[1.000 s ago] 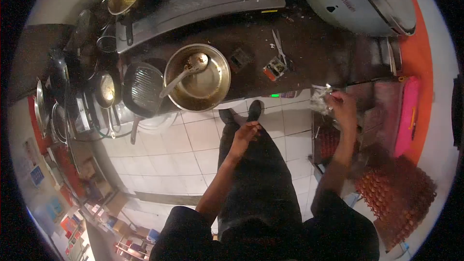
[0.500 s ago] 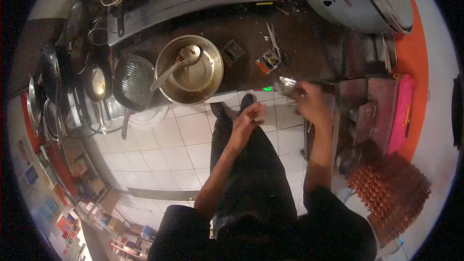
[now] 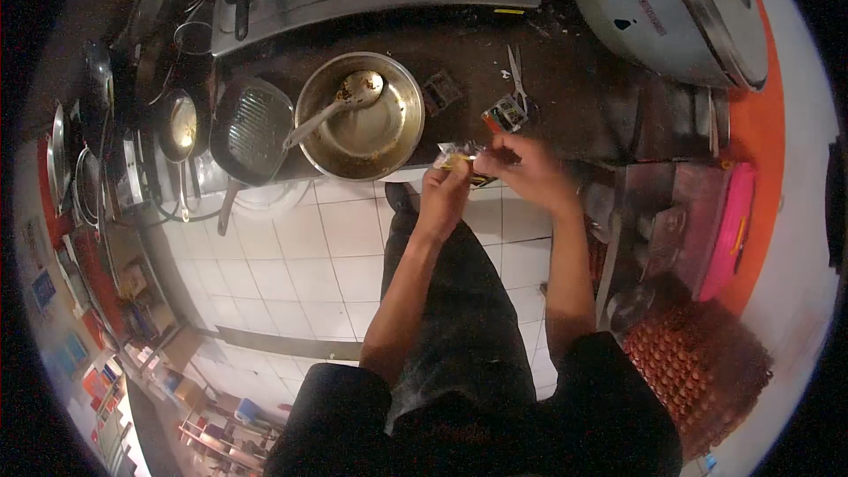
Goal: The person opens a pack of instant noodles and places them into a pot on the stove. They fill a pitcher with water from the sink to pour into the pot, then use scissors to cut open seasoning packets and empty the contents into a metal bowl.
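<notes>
Just off the counter's front edge, my left hand (image 3: 444, 199) pinches a small shiny packet (image 3: 458, 155) with a yellow part. My right hand (image 3: 534, 178) is closed at the packet's right side, its fingers drawn together and partly blurred. What kind of packet it is I cannot make out. Beyond my right hand lies an opened packet (image 3: 503, 113) with orange and dark printing, touching the scissors (image 3: 517, 75). A dark clear wrapper (image 3: 439, 91) rests beside the steel bowl (image 3: 402, 146). Inside that bowl leans a large spoon (image 3: 360, 88) with reddish-brown residue.
A square grill pan (image 3: 252, 132) and a ladle (image 3: 182, 128) are left of the bowl. At the back right stands a big lidded pot (image 3: 649, 13). A stack of egg trays (image 3: 698, 371) is low on the right. A stove top (image 3: 371, 0) runs along the back.
My right hand has moved left, and my left hand has risen to meet it. The shiny packet, formerly in my right hand alone, is now between both. The view has shifted slightly.
</notes>
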### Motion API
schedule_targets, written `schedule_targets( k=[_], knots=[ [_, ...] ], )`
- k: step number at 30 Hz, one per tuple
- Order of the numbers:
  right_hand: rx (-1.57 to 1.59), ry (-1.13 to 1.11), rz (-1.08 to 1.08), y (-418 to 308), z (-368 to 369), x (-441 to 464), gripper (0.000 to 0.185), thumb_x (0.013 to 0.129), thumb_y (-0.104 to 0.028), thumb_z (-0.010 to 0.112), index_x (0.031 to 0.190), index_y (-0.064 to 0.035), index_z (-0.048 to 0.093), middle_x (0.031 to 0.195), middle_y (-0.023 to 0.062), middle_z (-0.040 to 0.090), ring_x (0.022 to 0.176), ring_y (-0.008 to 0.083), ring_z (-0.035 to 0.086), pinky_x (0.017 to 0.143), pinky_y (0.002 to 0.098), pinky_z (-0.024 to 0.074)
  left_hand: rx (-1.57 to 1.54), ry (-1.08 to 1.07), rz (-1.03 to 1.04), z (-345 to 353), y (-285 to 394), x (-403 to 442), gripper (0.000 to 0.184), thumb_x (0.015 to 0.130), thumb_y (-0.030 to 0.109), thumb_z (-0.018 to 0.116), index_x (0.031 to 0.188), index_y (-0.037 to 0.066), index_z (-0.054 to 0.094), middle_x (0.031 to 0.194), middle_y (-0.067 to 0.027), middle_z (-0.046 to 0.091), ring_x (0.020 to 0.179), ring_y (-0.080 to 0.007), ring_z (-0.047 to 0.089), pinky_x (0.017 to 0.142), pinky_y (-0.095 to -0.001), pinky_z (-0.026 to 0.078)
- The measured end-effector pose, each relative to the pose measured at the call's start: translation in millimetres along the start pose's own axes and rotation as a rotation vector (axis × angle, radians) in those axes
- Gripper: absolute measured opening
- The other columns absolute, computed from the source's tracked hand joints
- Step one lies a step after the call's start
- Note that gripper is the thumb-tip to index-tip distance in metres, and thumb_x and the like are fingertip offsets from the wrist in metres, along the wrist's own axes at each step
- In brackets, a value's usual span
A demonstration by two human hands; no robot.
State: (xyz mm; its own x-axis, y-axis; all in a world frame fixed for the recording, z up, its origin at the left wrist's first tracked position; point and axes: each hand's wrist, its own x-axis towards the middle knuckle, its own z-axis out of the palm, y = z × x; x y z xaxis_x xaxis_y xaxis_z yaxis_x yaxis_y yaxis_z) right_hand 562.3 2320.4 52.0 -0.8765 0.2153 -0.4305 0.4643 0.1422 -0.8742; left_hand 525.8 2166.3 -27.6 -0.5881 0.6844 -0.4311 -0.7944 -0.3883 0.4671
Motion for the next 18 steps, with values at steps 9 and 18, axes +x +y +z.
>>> schedule_targets(
  k=[9, 18],
  knots=[
    [0.443, 0.579, 0.241, 194.9, -43.0, 90.9, 0.035, 0.085, -0.027, 0.062, 0.110, -0.0028, 0.058, 0.097, 0.0174, 0.065, 0.087, 0.0262, 0.064, 0.077, 0.0351, 0.0486, 0.208, 0.171, 0.160, -5.9, 12.0, 7.5, 0.035, 0.081, -0.010, 0.056, 0.111, 0.005, 0.044, 0.099, -0.0076, 0.061, 0.087, -0.0137, 0.061, 0.078, -0.0293, 0.052],
    [-0.836, 0.598, 0.000, 183.9, -21.3, 101.6, 0.070, 0.075, -0.045, 0.067, 0.127, -0.0050, 0.043, 0.106, 0.0276, 0.057, 0.101, 0.0440, 0.055, 0.087, 0.0484, 0.0434, 0.078, 0.161, 0.127, -10.8, 19.3, 8.4, 0.028, 0.087, 0.002, 0.055, 0.114, 0.003, 0.049, 0.101, -0.0051, 0.060, 0.084, -0.0097, 0.057, 0.072, -0.0239, 0.046]
  ],
)
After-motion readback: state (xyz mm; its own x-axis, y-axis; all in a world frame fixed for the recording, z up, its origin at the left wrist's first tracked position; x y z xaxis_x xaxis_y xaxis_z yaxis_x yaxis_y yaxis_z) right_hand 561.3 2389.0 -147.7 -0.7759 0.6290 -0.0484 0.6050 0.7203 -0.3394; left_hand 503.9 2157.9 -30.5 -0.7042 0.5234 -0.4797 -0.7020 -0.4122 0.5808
